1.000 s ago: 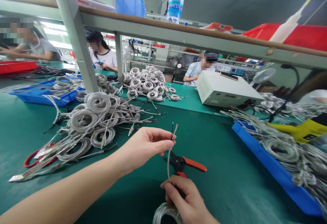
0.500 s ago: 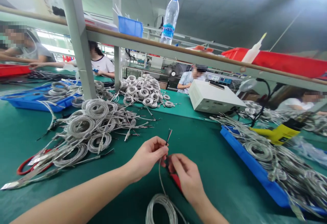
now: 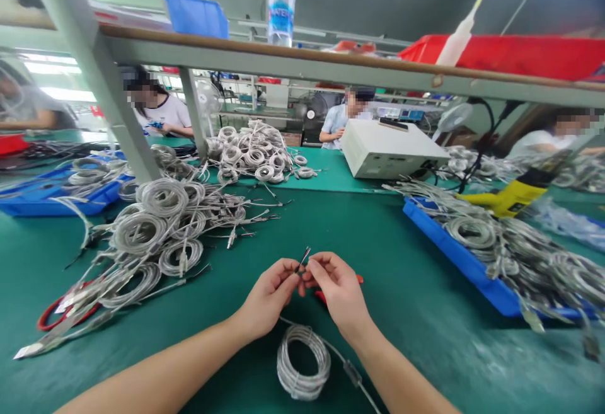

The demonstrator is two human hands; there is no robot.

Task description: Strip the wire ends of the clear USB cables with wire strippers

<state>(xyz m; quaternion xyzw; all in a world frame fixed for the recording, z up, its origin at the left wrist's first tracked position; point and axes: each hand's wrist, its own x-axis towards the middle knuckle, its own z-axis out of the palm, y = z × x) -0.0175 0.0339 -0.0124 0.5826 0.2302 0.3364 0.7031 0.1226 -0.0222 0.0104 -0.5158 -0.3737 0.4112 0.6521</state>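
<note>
Toward the near edge of the green bench (image 3: 350,231) lay our coiled cable (image 3: 305,387), its ring bundled and its thin wires (image 3: 305,255) already bared at the free end, so we judged the uncovering done, though any work left on the tips was too small to tell. With both forearms (image 3: 193,354) angled inward, our left hand (image 3: 271,294) pinched that end; our right hand (image 3: 338,291) curled nearly closed beside it, its hold unclear, partly covering red-and-orange tool handles (image 3: 321,298).

Cable coil (image 3: 302,386) silvery gry, wire ends (image 3: 305,254) blk, red & prob. wht, tool handles (image 3: 321,298) red-orange, tabletop (image 3: 340,225) dk grn
</note>
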